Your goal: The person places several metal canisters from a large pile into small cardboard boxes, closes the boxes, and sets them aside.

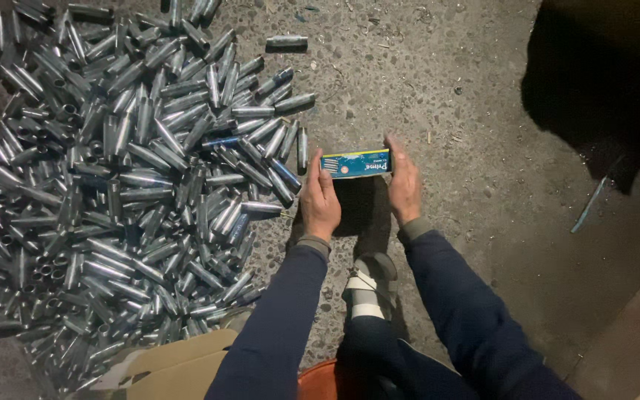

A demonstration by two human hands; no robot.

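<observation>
Both hands hold one small blue box (355, 164) over the concrete floor (438, 81). The left hand (320, 201) grips the box's left end, fingers curled round its edge. The right hand (404, 185) grips the right end, fingertips on the top corner. The box lies level between the two hands, long side toward the camera, and casts a dark shadow on the floor beneath it. Whether it rests on the floor or is lifted clear of it cannot be told from this view.

A wide heap of short metal tubes (112, 178) covers the floor to the left; its nearest tubes lie just beside the left hand. One tube (287, 42) lies apart at the top. A cardboard flap (172, 367) shows at the lower edge, and a sandalled foot (370, 285) is planted below the box.
</observation>
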